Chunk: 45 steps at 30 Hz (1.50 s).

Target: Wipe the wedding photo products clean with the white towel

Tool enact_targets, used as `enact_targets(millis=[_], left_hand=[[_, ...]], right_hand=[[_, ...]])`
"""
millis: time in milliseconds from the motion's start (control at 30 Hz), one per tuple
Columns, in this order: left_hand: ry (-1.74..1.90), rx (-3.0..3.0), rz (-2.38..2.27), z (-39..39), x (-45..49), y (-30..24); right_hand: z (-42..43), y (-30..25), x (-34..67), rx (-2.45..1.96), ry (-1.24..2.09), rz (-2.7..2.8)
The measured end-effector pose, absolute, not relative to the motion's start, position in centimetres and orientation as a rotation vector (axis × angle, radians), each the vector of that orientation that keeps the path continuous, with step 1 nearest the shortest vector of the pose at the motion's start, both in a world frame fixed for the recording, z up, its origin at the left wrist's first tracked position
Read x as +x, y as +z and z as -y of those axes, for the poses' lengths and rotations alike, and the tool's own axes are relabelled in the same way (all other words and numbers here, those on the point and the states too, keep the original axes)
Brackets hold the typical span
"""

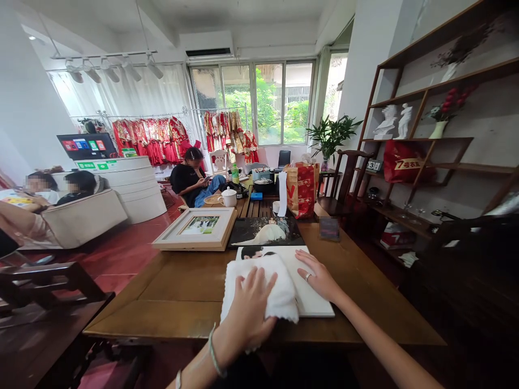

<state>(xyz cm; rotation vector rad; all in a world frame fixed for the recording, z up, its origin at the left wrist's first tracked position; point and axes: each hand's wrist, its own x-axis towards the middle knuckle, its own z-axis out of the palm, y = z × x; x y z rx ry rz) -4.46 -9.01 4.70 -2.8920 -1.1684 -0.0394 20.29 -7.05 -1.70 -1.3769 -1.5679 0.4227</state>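
My left hand (252, 302) lies with fingers spread on a fluffy white cloth (284, 286), pressing it onto a photo panel (318, 308). The panel has a pale surface with part of a couple's picture at its upper left; the cloth hides much of it. Flat on the panel's right side rests my right hand (316, 275), fingers stretched out, a ring on one finger. Just beyond is a dark photo panel (292, 232) showing a figure in a white gown. Beside that, to the left, lies a pale framed photo (194, 227).
The wooden table (170, 292) carries a small dark square item (329, 229) at right. Farther back stand a white lidded cup (228, 196), a red-and-brown paper bag (300, 189) and a green bottle (235, 173). A person (194, 178) sits behind; two others recline at left. Shelves (421, 140) rise at right.
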Motion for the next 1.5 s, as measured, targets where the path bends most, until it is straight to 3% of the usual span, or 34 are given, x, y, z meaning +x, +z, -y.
enact_targets(millis=[133, 333, 533, 1067, 1500], left_hand=[[-0.122, -2.94, 1.097, 10.2, -5.0, 4.2], [-0.332, -2.798, 1.225, 4.7, -3.8, 4.6], [-0.266, -2.751, 1.277, 1.3, -3.1, 4.4], [0.008, -3.015, 1.177, 11.2, -4.7, 5.2], [-0.235, -2.737, 1.238, 2.6, -2.4, 4.4]], right_hand=[[7.0, -1.8, 20.2, -1.379, 0.419, 1.58], [7.0, -1.8, 19.9, -1.373, 0.42, 1.592], [6.8, -1.8, 19.7, -1.39, 0.418, 1.577], [6.9, -1.7, 19.7, -1.401, 0.404, 1.613], [7.2, -1.5, 19.5, -1.418, 0.409, 1.605]])
